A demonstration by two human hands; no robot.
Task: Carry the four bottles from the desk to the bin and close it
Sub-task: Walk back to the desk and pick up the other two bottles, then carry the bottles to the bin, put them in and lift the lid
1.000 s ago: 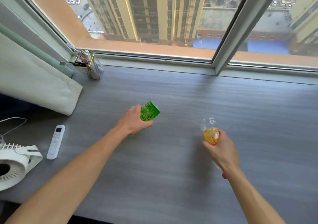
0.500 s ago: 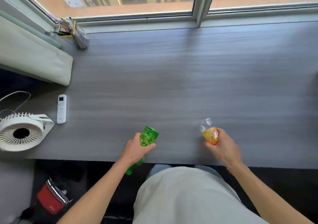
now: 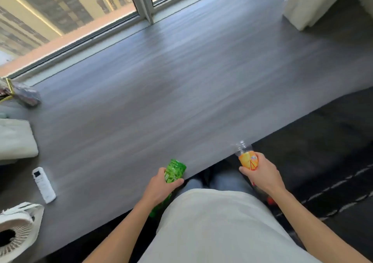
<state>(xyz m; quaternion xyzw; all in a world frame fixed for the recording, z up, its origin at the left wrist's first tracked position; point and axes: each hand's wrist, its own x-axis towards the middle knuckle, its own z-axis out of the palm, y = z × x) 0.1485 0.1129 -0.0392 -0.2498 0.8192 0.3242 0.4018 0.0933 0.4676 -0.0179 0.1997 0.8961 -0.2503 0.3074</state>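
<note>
My left hand (image 3: pixel 159 188) is closed around a green bottle (image 3: pixel 174 171), held at the near edge of the grey desk (image 3: pixel 161 85). My right hand (image 3: pixel 262 177) grips a clear bottle with an orange label (image 3: pixel 248 159), just off the desk's near edge over the dark floor. Both bottles point bottom-up and away from me; their caps are hidden below my hands. No bin shows in the frame, and no other bottle is in view on the desk.
A white remote (image 3: pixel 43 184) and a white fan (image 3: pixel 18 228) lie at the desk's left end, with a folded pale cloth (image 3: pixel 16 139) behind them. A clear holder (image 3: pixel 22 94) stands by the window. A pale curtain (image 3: pixel 314 2) hangs at the far right. Dark floor (image 3: pixel 323 141) lies to the right.
The view has swung to the right and tilted, so the desk now runs diagonally. Both hands have drawn back to the desk's near edge with their bottles still held.
</note>
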